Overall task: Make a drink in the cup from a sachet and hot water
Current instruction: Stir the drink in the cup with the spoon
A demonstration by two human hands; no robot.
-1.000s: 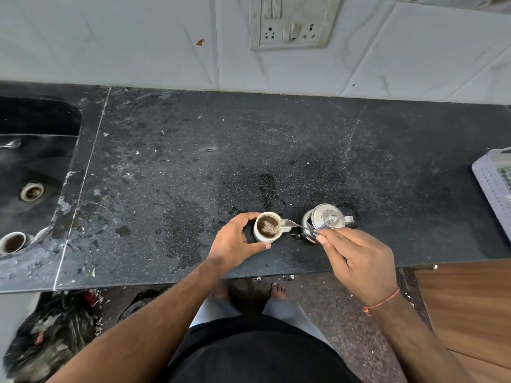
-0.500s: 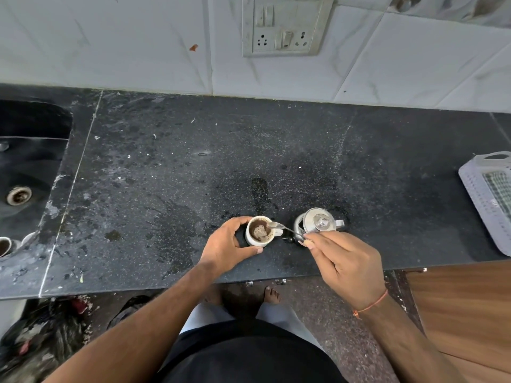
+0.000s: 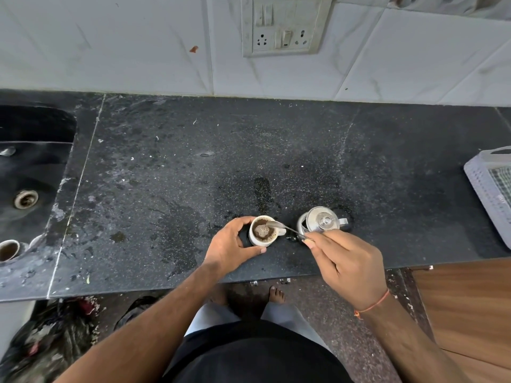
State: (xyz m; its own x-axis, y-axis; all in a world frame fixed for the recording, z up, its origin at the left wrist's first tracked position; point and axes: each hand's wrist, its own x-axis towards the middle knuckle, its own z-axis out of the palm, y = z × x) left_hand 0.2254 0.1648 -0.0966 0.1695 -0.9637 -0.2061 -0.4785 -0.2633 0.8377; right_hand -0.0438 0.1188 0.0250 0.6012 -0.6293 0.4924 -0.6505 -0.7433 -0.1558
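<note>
Cup (image 3: 262, 231): white, holding frothy brown drink, on dark table (image 3: 171, 172) near its front edge. Left hand (image 3: 231, 246) curls round cup. Right hand (image 3: 344, 259) pinches spoon (image 3: 286, 228), bowl over cup rim. Steel kettle (image 3: 322, 223) just right.

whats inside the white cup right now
The white cup holds brown liquid with pale froth at the middle. The spoon, pinched by the right hand, has its bowl over the rim. The froth hides anything below the surface.
</note>
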